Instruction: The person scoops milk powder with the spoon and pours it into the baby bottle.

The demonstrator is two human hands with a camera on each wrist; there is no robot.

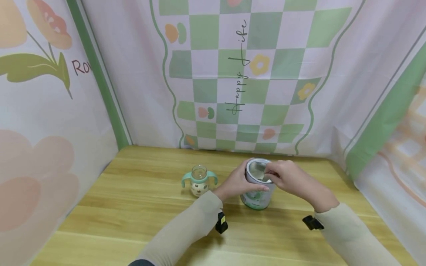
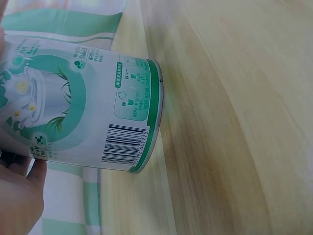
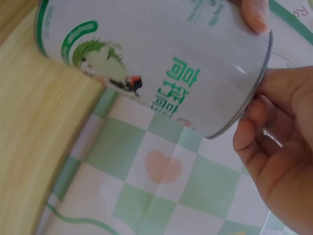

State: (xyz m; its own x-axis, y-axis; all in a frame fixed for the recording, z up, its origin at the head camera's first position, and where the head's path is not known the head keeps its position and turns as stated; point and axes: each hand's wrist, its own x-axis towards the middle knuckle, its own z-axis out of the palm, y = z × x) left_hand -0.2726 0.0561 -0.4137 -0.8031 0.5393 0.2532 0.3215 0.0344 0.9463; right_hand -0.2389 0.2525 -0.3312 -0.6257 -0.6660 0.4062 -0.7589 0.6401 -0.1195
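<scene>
Near one o'clock in your head view, "Happy Life" runs up the checked backdrop (image 1: 229, 90); at ten, a cut-off "Ro" marks your side curtain (image 1: 50, 107). On your can (image 2: 93, 110), the left wrist view shows a barcode (image 2: 124, 145) ending 641775; at one o'clock, the right wrist view shows green "高".

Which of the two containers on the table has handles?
The small clear-necked bottle: two mint-green handles curve out from its sides. The larger printed can, gripped by the left hand, shows none.
</scene>
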